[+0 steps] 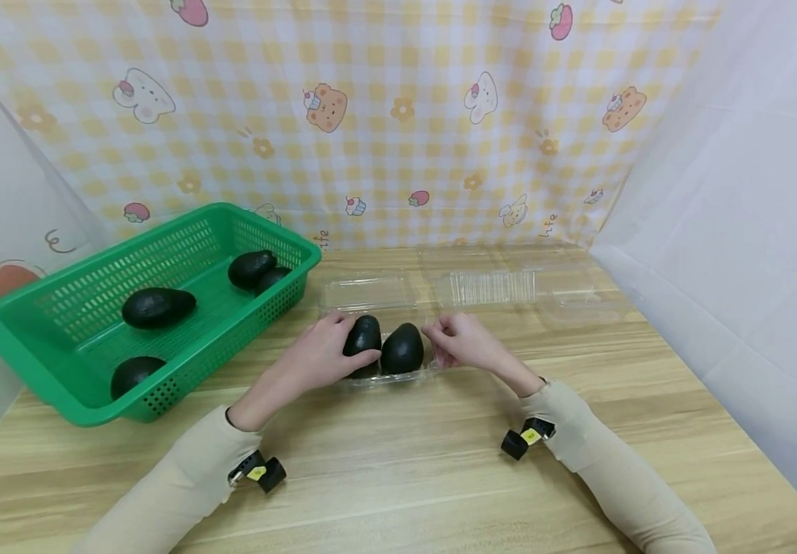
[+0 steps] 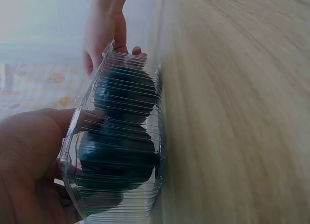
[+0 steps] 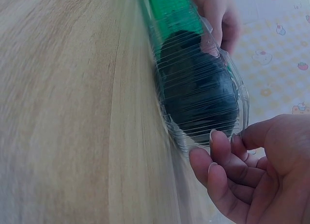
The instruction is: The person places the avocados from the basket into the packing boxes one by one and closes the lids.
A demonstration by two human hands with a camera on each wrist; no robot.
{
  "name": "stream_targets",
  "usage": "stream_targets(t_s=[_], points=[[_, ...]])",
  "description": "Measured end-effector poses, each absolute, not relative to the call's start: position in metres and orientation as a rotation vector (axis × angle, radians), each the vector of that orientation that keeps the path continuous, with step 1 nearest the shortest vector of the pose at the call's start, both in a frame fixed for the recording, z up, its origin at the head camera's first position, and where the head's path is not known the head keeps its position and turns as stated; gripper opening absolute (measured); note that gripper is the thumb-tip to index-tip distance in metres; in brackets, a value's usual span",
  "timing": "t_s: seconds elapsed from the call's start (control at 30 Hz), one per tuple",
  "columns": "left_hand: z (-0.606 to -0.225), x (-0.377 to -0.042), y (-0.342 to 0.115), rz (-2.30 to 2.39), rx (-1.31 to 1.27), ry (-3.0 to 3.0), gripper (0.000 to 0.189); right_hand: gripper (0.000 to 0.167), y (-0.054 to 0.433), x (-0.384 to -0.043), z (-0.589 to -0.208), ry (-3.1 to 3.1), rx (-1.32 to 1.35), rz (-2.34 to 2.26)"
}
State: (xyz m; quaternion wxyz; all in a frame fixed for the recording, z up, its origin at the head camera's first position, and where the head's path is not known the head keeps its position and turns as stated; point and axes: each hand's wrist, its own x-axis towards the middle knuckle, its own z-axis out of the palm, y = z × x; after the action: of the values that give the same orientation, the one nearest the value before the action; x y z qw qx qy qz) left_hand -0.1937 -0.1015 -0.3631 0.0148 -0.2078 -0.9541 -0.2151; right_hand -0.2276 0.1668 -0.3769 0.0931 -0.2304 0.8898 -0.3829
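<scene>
Head view: closest to me, two beige sleeves (image 1: 191, 462) reach over the pale wood-grain worktop (image 1: 398, 477). I see the left hand (image 1: 329, 350) clamped on a glossy, dark, egg-shaped avocado (image 1: 365, 334), its thumb across the near side. The right hand (image 1: 466, 341) pinches the right end of a ribbed, clear plastic container (image 1: 393, 379); my right wrist view shows thumb and fingertips together at its rim. That avocado sits in the container beside a second dark avocado (image 1: 402, 350). Leftward, a perforated green plastic basket (image 1: 104, 271) holds four more avocados (image 1: 156, 309). Beyond lie other clear plastic containers (image 1: 488, 287), then a yellow-checked cloth (image 1: 398, 154).
</scene>
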Motion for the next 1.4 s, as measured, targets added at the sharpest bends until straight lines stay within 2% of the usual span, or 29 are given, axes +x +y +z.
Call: stream_targets(t_s=[1.07,1.4], points=[[-0.364,-0.1919,-0.1026,-0.591,-0.711,-2.955,0.068,0.037,0.1678,-0.2284,-0.3761,2.639,-0.688,-1.12],[-0.3613,-0.192,-0.1051,-0.578,-0.721,-3.029,0.07,0.036,0.1711,-0.2294,-0.3747,2.625,-0.777,-1.084]])
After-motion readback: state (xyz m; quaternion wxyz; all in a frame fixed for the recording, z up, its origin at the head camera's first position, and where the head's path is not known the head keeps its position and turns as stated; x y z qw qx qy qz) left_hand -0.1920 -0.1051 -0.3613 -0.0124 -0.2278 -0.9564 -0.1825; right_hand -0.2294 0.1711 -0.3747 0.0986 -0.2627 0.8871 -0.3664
